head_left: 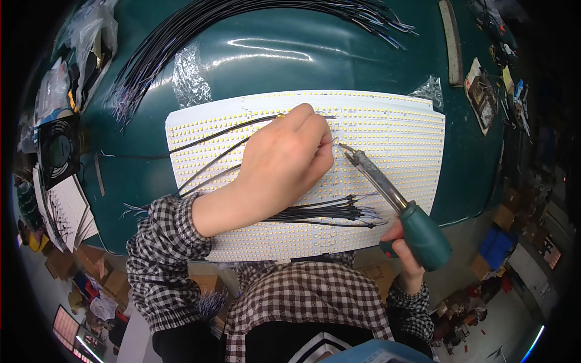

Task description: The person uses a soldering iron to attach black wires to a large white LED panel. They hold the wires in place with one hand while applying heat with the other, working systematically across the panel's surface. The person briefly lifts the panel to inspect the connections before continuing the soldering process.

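A white LED board (417, 157) with rows of small yellow chips lies in front of me on the table. Above its middle, my left hand (287, 154) is closed in a pinch. A thin wire end shows at its fingertips, and black cables run out from under the hand to the left. My right hand (408, 259) grips the green handle of a soldering iron (426, 239). The iron's tip touches or hovers just over the board beside my left fingertips; I cannot tell which. A bundle of short black cables (327, 212) with stripped ends lies across the board's near half.
A long bundle of black cables (200, 30) curves across the far side of the green table (363, 66). At the left stand a black fan (59, 144) and plastic bags (91, 30). On the right lie a long bar (451, 42) and a small worn tray (482, 100).
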`<control>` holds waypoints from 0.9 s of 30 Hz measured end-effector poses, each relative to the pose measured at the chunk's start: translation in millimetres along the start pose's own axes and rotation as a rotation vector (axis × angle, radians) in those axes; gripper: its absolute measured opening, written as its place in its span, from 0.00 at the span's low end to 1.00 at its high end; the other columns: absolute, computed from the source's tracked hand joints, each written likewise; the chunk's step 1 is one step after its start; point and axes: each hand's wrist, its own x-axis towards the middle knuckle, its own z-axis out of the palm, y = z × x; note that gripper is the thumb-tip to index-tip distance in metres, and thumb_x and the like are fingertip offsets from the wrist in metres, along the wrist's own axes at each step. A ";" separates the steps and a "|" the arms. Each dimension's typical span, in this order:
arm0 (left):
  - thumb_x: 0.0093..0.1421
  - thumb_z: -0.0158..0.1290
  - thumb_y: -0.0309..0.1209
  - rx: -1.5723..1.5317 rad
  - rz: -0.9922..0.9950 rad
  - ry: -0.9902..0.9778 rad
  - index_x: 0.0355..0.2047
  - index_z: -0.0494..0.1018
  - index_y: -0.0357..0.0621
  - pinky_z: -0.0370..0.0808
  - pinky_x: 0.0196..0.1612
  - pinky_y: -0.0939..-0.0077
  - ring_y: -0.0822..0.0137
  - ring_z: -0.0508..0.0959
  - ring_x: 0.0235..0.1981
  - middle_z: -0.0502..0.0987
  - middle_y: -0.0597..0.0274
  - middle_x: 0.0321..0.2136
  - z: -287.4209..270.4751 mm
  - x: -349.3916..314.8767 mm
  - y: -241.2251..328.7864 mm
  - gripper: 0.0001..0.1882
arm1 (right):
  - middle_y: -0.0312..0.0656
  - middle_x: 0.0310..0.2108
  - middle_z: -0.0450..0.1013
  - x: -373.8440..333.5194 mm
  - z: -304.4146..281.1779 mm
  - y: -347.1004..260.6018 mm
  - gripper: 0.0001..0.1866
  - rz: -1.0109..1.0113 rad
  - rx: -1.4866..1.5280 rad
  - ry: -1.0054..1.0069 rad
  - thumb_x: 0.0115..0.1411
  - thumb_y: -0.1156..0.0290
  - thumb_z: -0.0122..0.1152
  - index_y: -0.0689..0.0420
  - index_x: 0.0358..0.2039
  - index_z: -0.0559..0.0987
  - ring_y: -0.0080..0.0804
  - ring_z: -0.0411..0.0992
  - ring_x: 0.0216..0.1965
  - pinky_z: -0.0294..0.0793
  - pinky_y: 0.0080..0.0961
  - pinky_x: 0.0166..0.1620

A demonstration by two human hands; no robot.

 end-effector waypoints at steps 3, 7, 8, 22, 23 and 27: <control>0.54 0.64 0.19 -0.001 -0.001 -0.001 0.32 0.73 0.39 0.78 0.31 0.66 0.57 0.81 0.28 0.76 0.56 0.29 -0.2 0.2 0.3 0.09 | 0.42 0.30 0.81 -1.1 -0.7 1.7 0.15 -0.003 -0.021 0.000 0.50 0.74 0.74 0.67 0.38 0.84 0.30 0.80 0.31 0.79 0.28 0.40; 0.53 0.63 0.19 -0.007 -0.002 0.003 0.32 0.73 0.39 0.78 0.31 0.66 0.57 0.81 0.28 0.76 0.56 0.29 -1.1 0.4 0.8 0.09 | 0.42 0.29 0.81 -1.3 -2.1 4.9 0.15 -0.038 -0.057 0.001 0.49 0.74 0.74 0.67 0.38 0.84 0.30 0.80 0.30 0.79 0.28 0.40; 0.53 0.63 0.19 -0.005 -0.004 0.003 0.32 0.73 0.39 0.77 0.31 0.66 0.57 0.81 0.28 0.76 0.56 0.29 -0.4 0.0 0.4 0.09 | 0.42 0.29 0.81 -0.8 0.9 2.5 0.15 -0.031 -0.046 0.018 0.49 0.74 0.74 0.66 0.38 0.84 0.30 0.80 0.30 0.79 0.28 0.40; 0.53 0.64 0.19 -0.002 0.009 0.015 0.32 0.73 0.39 0.78 0.31 0.66 0.57 0.81 0.28 0.75 0.56 0.28 0.6 0.3 -0.2 0.10 | 0.42 0.29 0.81 -3.1 -0.4 2.5 0.14 0.012 -0.063 0.022 0.51 0.72 0.75 0.65 0.37 0.84 0.30 0.79 0.31 0.79 0.28 0.39; 0.53 0.64 0.19 0.003 0.010 0.014 0.32 0.73 0.39 0.78 0.31 0.66 0.57 0.81 0.28 0.75 0.56 0.28 0.5 0.3 -0.1 0.10 | 0.42 0.30 0.81 -2.5 3.0 -2.5 0.15 0.032 0.006 0.045 0.51 0.71 0.75 0.65 0.37 0.84 0.30 0.79 0.31 0.79 0.28 0.40; 0.53 0.64 0.19 0.007 0.003 0.008 0.31 0.74 0.39 0.77 0.31 0.66 0.57 0.81 0.28 0.75 0.56 0.28 -0.5 0.2 0.7 0.09 | 0.42 0.30 0.81 -1.3 1.1 -3.7 0.16 0.025 0.047 0.034 0.52 0.71 0.74 0.65 0.39 0.82 0.30 0.79 0.32 0.79 0.28 0.41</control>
